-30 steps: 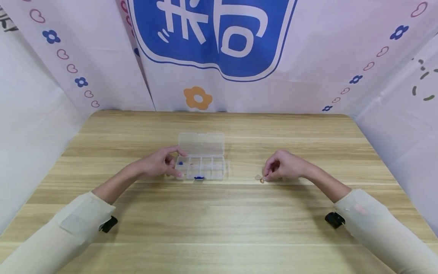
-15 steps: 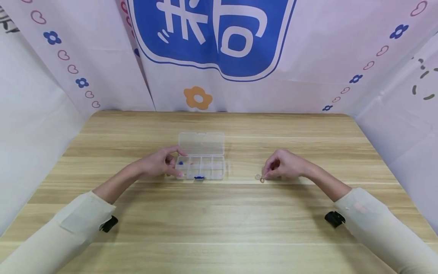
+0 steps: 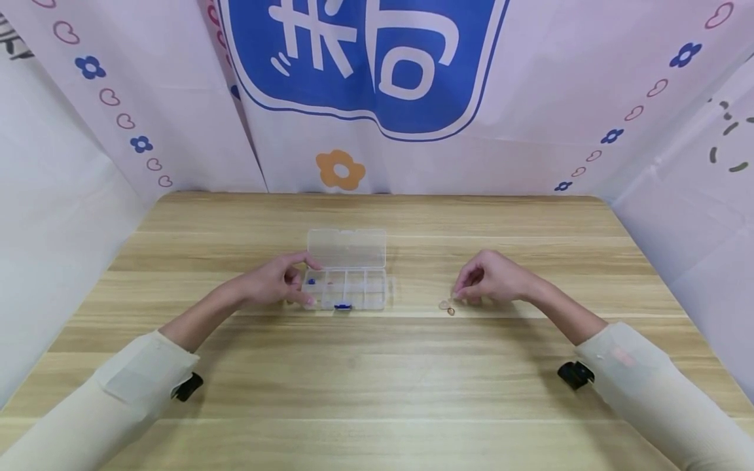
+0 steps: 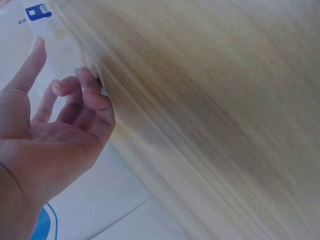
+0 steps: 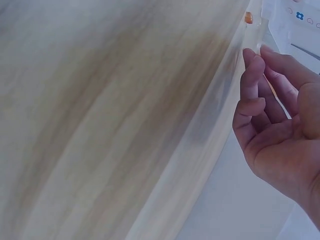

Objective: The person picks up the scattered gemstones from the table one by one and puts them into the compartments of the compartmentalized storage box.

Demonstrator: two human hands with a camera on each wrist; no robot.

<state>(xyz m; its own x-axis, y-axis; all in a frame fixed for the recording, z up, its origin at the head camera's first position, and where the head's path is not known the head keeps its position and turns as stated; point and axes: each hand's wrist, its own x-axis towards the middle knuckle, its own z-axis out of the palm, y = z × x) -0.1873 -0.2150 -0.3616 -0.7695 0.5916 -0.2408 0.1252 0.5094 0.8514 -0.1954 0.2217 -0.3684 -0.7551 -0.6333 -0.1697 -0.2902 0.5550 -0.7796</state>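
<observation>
A clear plastic compartment box (image 3: 355,288) with its lid (image 3: 346,248) raised lies left of the table's middle. My left hand (image 3: 271,280) holds its left end, index finger at the back corner and thumb at the front corner. A small blue piece (image 3: 311,281) sits in the back left compartment, and a blue latch (image 3: 343,306) marks the front. To the right, my right hand (image 3: 491,278) pinches a small clear piece (image 3: 451,300) between thumb and index fingertip. Just beside those fingertips lie an amber bead-like piece (image 3: 451,311) and a pale clear one (image 3: 444,305).
The wood-grain table (image 3: 377,379) is bordered at the back by a white printed cloth (image 3: 501,163). Both forearms reach in from the front corners, each with a dark device (image 3: 574,375) under the sleeve.
My right fingertips have risen slightly away from the small pieces, with a clear one between them. My left hand and the box keep their places.
</observation>
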